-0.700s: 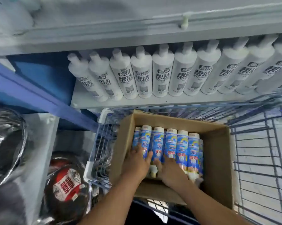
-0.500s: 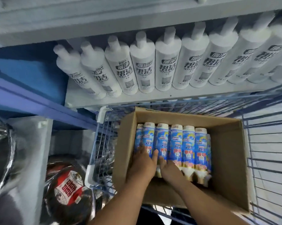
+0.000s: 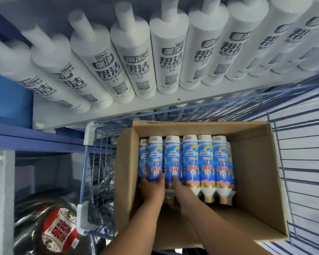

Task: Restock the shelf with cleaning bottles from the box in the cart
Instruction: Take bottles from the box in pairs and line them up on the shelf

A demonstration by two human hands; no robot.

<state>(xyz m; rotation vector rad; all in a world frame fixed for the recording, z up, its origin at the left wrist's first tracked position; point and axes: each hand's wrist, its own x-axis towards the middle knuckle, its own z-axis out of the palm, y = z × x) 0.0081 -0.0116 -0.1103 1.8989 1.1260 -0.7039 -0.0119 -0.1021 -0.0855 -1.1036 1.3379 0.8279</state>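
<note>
Cardboard box (image 3: pixel 250 162) inside blue wire cart (image 3: pixel 302 162), below white shelf (image 3: pixel 118 113). Blue-labelled cleaning bottles (image 3: pixel 206 162) lying side by side in box, caps toward viewer. Left hand (image 3: pixel 152 188) curled around second bottle from left. Right hand (image 3: pixel 182 190) on neighbouring bottle, finger extended along label; grip unclear. White bottles (image 3: pixel 166 57) lined along shelf.
</note>
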